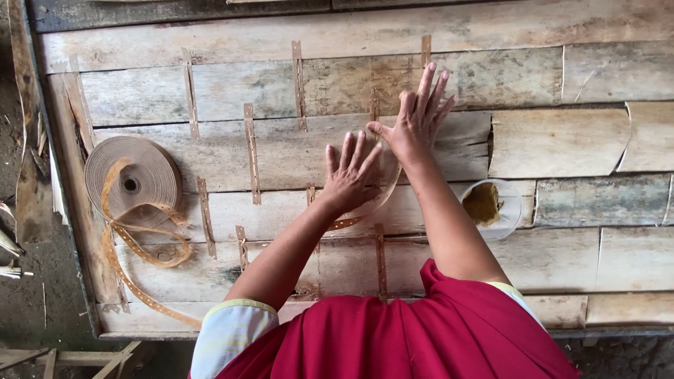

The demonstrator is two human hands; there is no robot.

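We press both open palms, left hand (349, 177) and right hand (415, 123), flat onto thin veneer sheets (295, 151). The perforated paper tape (365, 214) looks light, limp and tearable, best held by its edges.

Soft even daylight, faint shadows, sharp focus, slight edge distortion

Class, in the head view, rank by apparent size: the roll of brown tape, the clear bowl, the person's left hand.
1. Roll of brown tape, clearly largest.
2 and 3. Clear bowl and left hand look alike; no ranking between them.
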